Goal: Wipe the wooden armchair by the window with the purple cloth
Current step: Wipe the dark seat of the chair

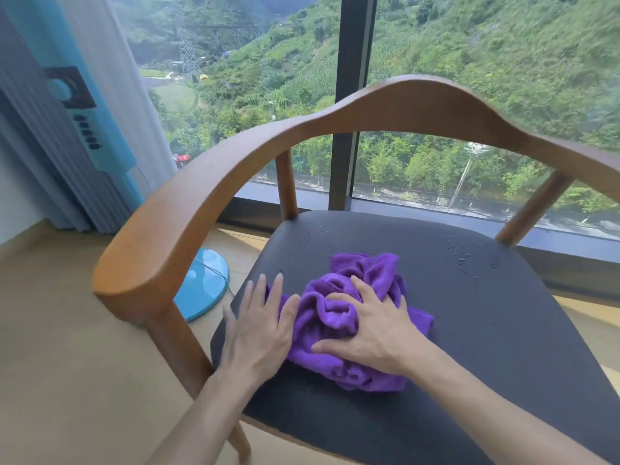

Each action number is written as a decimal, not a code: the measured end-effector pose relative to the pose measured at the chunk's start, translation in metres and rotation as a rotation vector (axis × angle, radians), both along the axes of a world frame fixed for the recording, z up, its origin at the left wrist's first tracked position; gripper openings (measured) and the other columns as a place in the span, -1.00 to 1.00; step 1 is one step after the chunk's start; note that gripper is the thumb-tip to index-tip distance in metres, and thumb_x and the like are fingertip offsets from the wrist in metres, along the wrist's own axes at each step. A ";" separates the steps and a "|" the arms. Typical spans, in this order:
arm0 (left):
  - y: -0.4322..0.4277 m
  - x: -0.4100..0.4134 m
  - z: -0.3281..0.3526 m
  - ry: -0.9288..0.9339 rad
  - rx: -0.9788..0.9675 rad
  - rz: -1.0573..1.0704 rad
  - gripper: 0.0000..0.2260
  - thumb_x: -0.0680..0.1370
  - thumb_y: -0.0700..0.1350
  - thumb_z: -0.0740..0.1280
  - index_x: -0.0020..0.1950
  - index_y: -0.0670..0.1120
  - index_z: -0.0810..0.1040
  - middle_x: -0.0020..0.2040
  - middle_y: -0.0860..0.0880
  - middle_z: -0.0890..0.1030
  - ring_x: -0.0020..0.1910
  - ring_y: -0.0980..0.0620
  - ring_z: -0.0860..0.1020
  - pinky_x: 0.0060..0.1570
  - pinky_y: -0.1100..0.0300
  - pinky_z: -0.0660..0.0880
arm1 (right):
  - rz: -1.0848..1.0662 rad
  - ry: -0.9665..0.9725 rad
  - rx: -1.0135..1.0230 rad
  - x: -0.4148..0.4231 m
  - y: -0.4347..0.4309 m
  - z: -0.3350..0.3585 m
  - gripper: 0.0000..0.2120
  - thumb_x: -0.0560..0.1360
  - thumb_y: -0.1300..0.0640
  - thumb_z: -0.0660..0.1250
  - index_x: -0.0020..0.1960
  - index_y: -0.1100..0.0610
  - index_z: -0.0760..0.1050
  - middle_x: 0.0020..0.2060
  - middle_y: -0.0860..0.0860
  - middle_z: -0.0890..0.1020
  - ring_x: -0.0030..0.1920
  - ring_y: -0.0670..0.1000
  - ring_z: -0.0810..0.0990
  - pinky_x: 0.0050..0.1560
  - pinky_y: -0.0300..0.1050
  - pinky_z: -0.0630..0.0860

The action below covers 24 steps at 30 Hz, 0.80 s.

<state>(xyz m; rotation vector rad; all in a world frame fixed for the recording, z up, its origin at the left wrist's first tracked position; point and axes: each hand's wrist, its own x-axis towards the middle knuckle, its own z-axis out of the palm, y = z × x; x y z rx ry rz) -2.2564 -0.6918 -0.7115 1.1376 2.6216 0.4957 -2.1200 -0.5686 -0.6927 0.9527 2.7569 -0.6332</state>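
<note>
The wooden armchair (214,182) has a curved brown back-and-arm rail and a dark seat (486,323). It stands right at the window. A bunched purple cloth (339,313) lies on the front left part of the seat. My right hand (372,327) lies on top of the cloth with fingers spread, pressing into its folds. Beside it, my left hand (258,327) lies flat with straight fingers on the seat, its thumb side touching the cloth's left edge. Small water drops dot the back of the seat.
A blue standing fan with a round base (204,283) stands left of the chair, with grey curtains (43,156) behind it. The tall window (469,78) and its dark frame run directly behind the chair. Beige floor spreads to the left.
</note>
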 end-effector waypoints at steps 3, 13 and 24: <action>0.001 -0.004 -0.007 -0.066 0.026 0.094 -0.32 0.44 0.37 -0.32 0.52 0.15 -0.10 0.55 0.06 -0.08 0.52 0.04 -0.14 0.39 -0.24 -0.18 | 0.009 0.021 0.036 -0.013 0.008 -0.009 -0.15 0.22 -0.57 0.22 0.44 -0.38 0.10 0.57 -0.10 -0.07 0.55 0.13 0.03 0.48 0.32 -0.14; 0.001 -0.019 0.014 -0.156 0.055 0.116 -0.27 0.43 0.40 -0.10 0.52 0.14 -0.21 0.54 -0.03 0.05 0.49 -0.06 0.13 0.39 0.00 0.14 | -0.067 0.053 0.102 -0.099 0.057 -0.005 -0.21 0.31 -0.48 0.29 0.46 -0.27 0.18 0.51 -0.02 0.17 0.44 0.27 0.23 0.41 0.31 0.13; 0.004 0.026 0.164 0.205 0.040 -0.288 -0.39 0.55 0.30 -0.02 0.53 0.12 -0.09 0.56 0.04 -0.06 0.52 0.06 -0.05 0.43 0.15 -0.05 | -0.048 0.093 0.058 -0.081 0.045 0.005 -0.19 0.28 -0.46 0.08 0.49 -0.24 0.16 0.52 -0.04 0.17 0.45 0.22 0.24 0.35 0.28 0.22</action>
